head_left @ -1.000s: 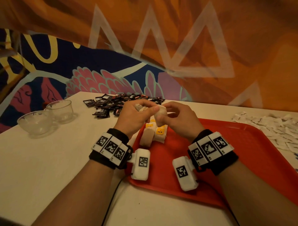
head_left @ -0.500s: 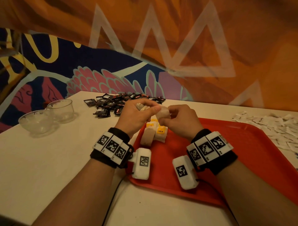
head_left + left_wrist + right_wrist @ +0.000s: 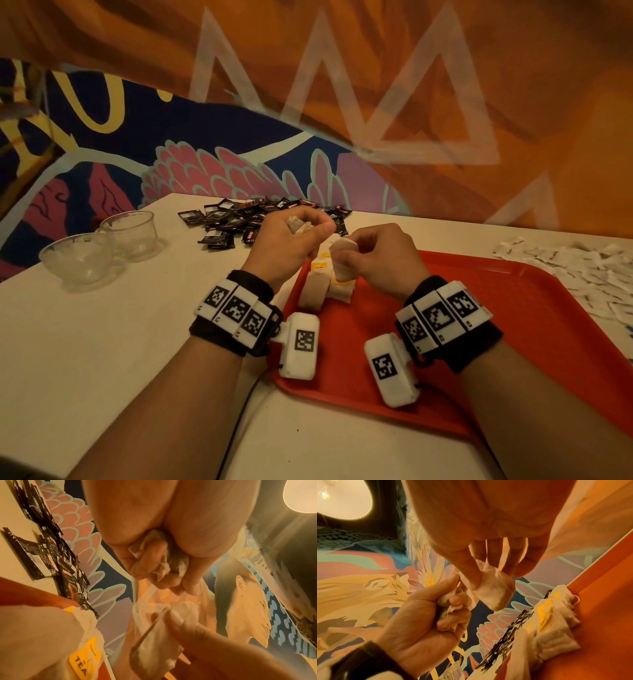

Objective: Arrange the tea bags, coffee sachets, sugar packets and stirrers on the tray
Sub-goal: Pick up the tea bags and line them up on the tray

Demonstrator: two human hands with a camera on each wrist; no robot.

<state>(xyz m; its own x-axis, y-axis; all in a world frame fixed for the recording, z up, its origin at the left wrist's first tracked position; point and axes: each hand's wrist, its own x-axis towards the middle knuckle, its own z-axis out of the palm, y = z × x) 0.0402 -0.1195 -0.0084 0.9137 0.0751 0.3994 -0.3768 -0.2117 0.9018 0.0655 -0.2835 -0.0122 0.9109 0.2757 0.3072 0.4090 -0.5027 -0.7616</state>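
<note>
My left hand [image 3: 308, 229] hovers over the far left corner of the red tray [image 3: 513, 325] and grips a crumpled bunch of tea bags [image 3: 298, 224] in its curled fingers [image 3: 159, 563]. Just to its right, my right hand [image 3: 342, 250] pinches a single pale tea bag [image 3: 344, 262] between thumb and fingers [image 3: 474, 577]. Below both hands, a few tea bags with yellow TEA tags [image 3: 322, 287] lie in a row on the tray. The black coffee sachets [image 3: 246, 219] are piled on the table behind the hands. White sugar packets [image 3: 582, 270] are spread at the right. I see no stirrers.
Two empty glass bowls [image 3: 75, 257] [image 3: 130, 233] stand on the white table at the left. A painted wall rises right behind the table's far edge. Most of the tray's right and near part is bare red surface.
The hands have drawn apart. My right hand has pulled one tea bag away from the bunch in my left hand and moved it down and to the right.
</note>
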